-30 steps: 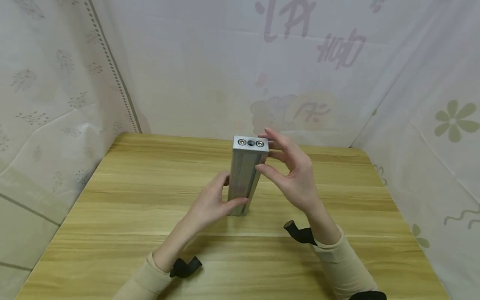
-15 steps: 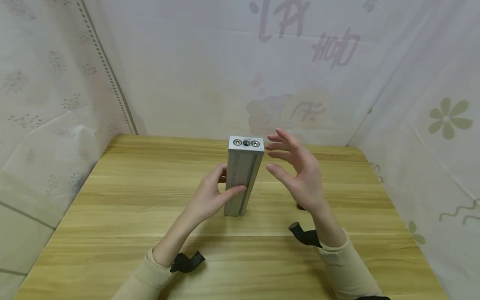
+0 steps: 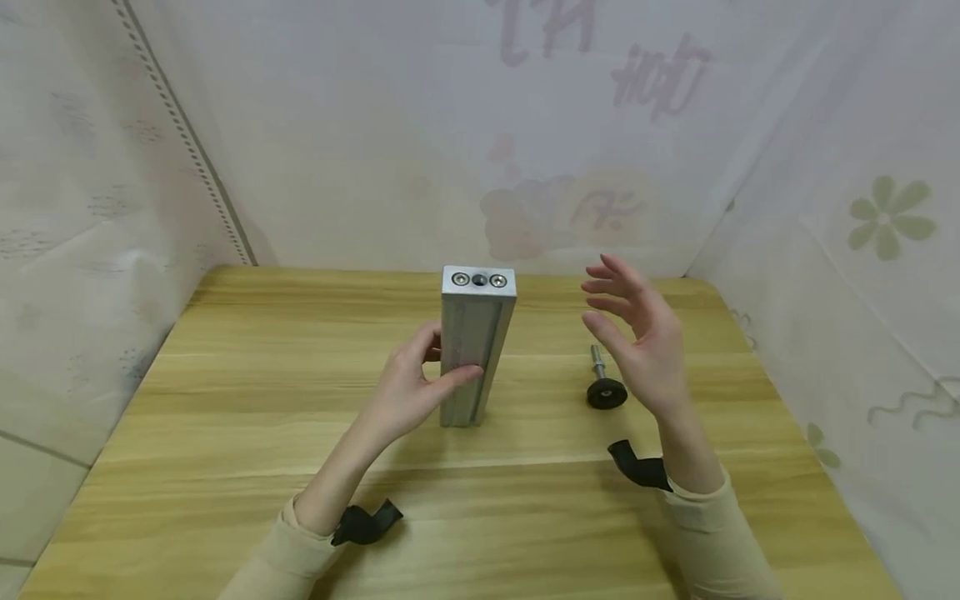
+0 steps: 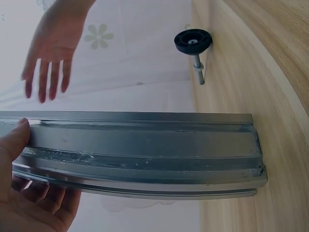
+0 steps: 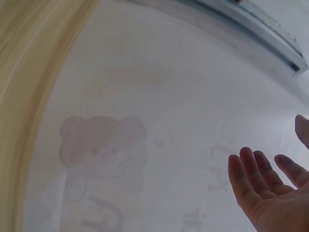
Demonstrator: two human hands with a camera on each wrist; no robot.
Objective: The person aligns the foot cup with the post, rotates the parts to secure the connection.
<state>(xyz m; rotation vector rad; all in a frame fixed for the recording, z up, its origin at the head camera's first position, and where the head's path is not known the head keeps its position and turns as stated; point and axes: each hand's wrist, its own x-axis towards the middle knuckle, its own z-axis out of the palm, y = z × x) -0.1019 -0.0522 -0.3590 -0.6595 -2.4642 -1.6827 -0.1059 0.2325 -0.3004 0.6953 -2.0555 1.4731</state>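
Note:
An aluminium profile [image 3: 468,333] stands upright on the wooden table, its top end showing two screws and a dark hole between them. My left hand [image 3: 412,387] grips it around the lower half, thumb across the front face, other fingers behind. In the left wrist view the grooved side of the profile [image 4: 145,145] fills the middle. My right hand [image 3: 641,342] is in the air to the right of the profile, apart from it, fingers loosely spread and holding nothing. Below that hand lies a levelling foot [image 3: 606,393] with a black round base and a threaded stud.
The wooden table [image 3: 525,517] ends at a back edge against a printed curtain [image 3: 360,150]. Patterned curtains also hang at left and right. A black curved piece [image 3: 367,523] sticks out at the left wrist, another black piece [image 3: 637,467] at the right.
My right hand has let go of the profile's top and moved away to the right. The levelling foot has come into view below it. The left hand still holds the profile.

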